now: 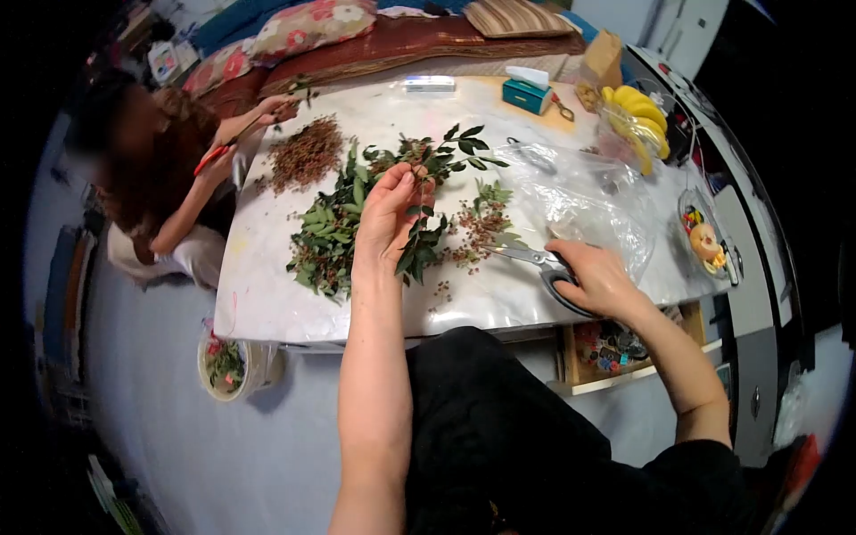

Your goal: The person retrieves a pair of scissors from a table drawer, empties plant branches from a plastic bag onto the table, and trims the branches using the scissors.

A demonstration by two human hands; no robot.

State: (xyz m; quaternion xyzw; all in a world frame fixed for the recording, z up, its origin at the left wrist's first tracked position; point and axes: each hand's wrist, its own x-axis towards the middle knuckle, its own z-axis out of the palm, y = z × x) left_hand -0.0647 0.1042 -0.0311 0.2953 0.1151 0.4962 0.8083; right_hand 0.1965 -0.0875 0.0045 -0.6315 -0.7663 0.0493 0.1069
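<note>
Between the fingers of my left hand (392, 209) is a leafy sprig (423, 241), its dark green leaves hanging down beside the palm. My right hand (599, 278) grips black-handled scissors (526, 254) low over the table, the blades pointing left. Just past the blade tips lies a small heap of reddish-brown berry clusters (477, 230). Beyond and left of my left hand spreads a pile of green leafy branches (325, 236). Farther back sits a larger heap of brownish-red berries (308, 153).
At the left, a person (169, 169) holds red-handled scissors (212, 160) and a sprig. A clear plastic bag (580, 196), bananas (640, 116), a tissue box (526, 95) and a fruit bowl (704, 236) occupy the right side. Below are an open drawer (624, 374) and a bucket (259, 370).
</note>
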